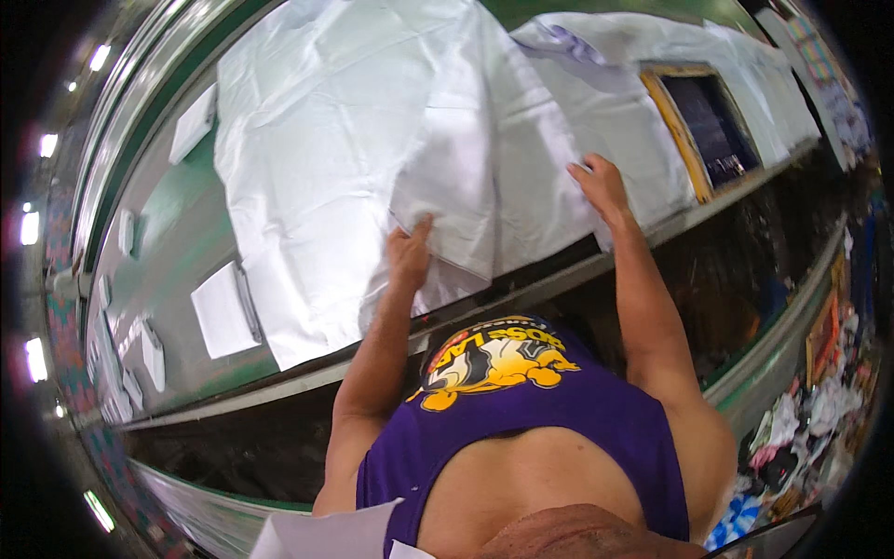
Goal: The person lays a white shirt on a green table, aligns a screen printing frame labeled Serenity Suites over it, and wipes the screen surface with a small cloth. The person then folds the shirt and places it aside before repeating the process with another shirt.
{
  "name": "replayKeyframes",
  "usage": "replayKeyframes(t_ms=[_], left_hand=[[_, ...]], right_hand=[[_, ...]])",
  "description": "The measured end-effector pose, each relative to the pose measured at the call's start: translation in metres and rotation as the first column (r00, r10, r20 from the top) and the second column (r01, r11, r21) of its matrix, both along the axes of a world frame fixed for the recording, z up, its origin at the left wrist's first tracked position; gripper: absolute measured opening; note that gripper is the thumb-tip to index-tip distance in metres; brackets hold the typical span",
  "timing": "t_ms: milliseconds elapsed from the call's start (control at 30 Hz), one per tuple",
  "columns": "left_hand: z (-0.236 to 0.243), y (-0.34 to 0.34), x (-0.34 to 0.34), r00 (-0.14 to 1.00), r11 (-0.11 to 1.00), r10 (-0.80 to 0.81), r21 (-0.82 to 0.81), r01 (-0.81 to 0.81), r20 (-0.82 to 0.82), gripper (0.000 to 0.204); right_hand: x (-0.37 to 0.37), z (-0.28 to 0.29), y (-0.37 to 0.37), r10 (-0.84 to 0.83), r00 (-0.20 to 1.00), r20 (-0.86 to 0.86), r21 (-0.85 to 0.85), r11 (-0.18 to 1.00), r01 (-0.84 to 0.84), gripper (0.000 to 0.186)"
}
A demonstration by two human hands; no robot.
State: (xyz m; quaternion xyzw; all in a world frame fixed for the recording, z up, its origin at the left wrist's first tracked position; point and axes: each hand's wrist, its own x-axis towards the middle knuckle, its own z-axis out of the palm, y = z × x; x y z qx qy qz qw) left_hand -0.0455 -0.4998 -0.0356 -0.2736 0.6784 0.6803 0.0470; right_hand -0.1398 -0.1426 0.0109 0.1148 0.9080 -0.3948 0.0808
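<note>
A large sheet of white cloth [326, 168] lies spread over the long table, with folds and creases near its middle. My left hand [410, 253] is closed on a folded part of the cloth close to the table's near edge. Farther right, my right hand [601, 186] pinches the edge of a raised fold. To the right of that hand, a wooden-framed screen [712, 130] with a dark panel rests on more white cloth [633, 158].
The long green table [186, 252] runs across the view. White folded pieces [225, 312] and smaller white pieces [152, 354] lie at its left. A metal rail [549, 282] follows the near edge. Crumpled cloth scraps [792, 429] are heaped at the lower right.
</note>
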Motion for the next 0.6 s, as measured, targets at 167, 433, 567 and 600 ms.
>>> replayKeyframes(t_ms=[167,433,567,600], left_hand=[[0.025,0.002,0.011,0.995,1.000,-0.020,-0.013,0.022,0.093,0.046],[0.034,0.004,0.017,0.990,0.985,-0.143,-0.095,0.144,0.021,0.057],[0.015,-0.002,0.013,0.973,0.894,0.229,0.387,-0.224,0.034,0.056],[0.010,-0.010,0.010,0.969,0.790,0.239,0.568,-0.230,0.060,0.048]], right_hand=[[0.025,0.011,-0.001,0.012,0.982,-0.190,0.180,0.983,0.023,0.037],[0.052,-0.013,0.015,-0.099,0.976,-0.192,-0.061,0.994,0.089,0.039],[0.050,0.025,0.016,-0.241,0.968,0.065,-0.273,0.929,0.249,0.025],[0.047,0.008,0.030,-0.209,0.976,0.054,-0.361,0.908,0.214,0.020]])
